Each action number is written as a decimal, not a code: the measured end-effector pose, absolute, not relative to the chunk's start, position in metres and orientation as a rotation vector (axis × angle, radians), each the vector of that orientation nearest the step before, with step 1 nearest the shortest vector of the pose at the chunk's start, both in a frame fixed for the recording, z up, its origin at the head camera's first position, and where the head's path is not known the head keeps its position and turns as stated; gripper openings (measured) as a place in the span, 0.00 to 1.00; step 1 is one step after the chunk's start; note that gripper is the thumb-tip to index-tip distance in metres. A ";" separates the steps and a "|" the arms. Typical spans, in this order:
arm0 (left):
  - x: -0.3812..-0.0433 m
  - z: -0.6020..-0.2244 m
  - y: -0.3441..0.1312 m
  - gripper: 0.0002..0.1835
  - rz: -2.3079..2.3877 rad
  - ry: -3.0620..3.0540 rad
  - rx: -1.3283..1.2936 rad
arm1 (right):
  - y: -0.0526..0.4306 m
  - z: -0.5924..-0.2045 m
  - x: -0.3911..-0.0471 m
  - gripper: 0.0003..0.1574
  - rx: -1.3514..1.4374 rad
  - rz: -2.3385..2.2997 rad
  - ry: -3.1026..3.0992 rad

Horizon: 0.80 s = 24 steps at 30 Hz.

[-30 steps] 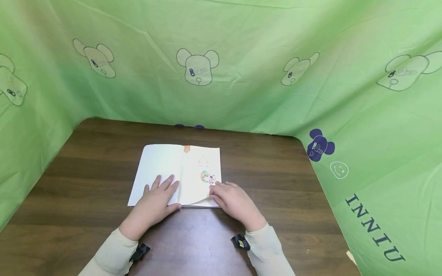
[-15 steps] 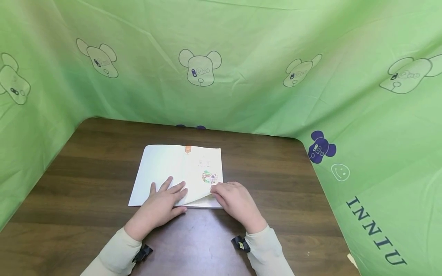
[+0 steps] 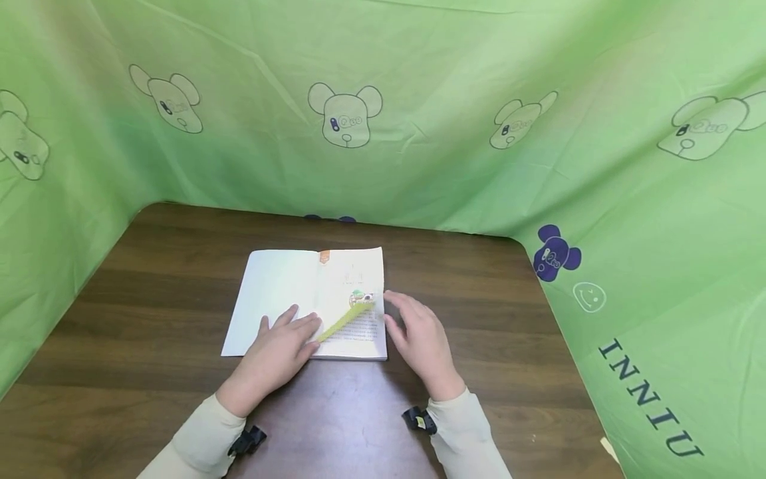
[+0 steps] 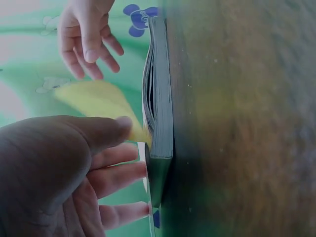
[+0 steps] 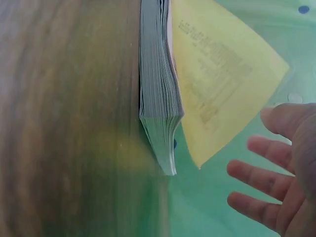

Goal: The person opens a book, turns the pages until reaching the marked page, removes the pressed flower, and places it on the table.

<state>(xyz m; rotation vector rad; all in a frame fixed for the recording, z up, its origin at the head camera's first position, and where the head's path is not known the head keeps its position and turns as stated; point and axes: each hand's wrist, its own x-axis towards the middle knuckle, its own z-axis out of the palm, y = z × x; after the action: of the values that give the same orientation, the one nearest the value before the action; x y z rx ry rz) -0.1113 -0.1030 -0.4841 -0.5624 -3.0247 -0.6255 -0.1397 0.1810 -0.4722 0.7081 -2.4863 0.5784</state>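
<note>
An open book (image 3: 278,283) lies flat on the wooden table, its left side a plain white page. One right-hand page (image 3: 344,324) is lifted at its near corner, showing a yellowish underside and the printed page (image 3: 359,339) beneath. My left hand (image 3: 278,352) rests on the book near the gutter, fingers spread, thumb beside the foot of the raised page. Just right of the book, my right hand (image 3: 425,342) holds nothing, its fingers apart and loosely bent. In the right wrist view, the raised page (image 5: 222,79) stands away from the thumb and fingers.
The brown wooden table (image 3: 491,319) surrounds the book. Green fabric (image 3: 419,186) with bear-head prints hangs behind it and along both sides. A dark strapped device (image 3: 247,440) sits at the left wrist, another device (image 3: 419,420) at the right.
My right hand has let go of the page corner and moved slightly up and right. The page has risen and curled, uncovering more of the print below. My left hand has shifted slightly right.
</note>
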 end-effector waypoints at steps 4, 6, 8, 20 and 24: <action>-0.115 -0.484 -0.106 0.36 -0.708 -2.954 -0.501 | 0.185 -0.475 -0.141 0.24 0.706 0.616 -2.567; -0.117 -0.483 -0.108 0.45 -0.721 -2.871 -0.495 | 0.186 -0.477 -0.141 0.24 0.745 0.609 -2.616; -0.119 -0.483 -0.111 0.54 -0.697 -2.758 -0.515 | 0.187 -0.478 -0.142 0.24 0.795 0.601 -2.655; -0.124 -0.479 -0.126 0.58 -0.261 -2.499 -0.699 | 0.185 -0.484 -0.139 0.36 1.007 0.571 -2.834; -0.124 -0.477 -0.127 0.49 -0.265 -2.568 -0.720 | 0.184 -0.484 -0.137 0.40 1.028 0.586 -2.885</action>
<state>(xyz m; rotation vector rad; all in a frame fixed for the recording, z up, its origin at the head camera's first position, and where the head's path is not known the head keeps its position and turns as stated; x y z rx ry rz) -0.1237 -0.1272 -0.4774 -0.7201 -2.5683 -0.2651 -0.1373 0.1843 -0.4839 1.0276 -2.8846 0.5861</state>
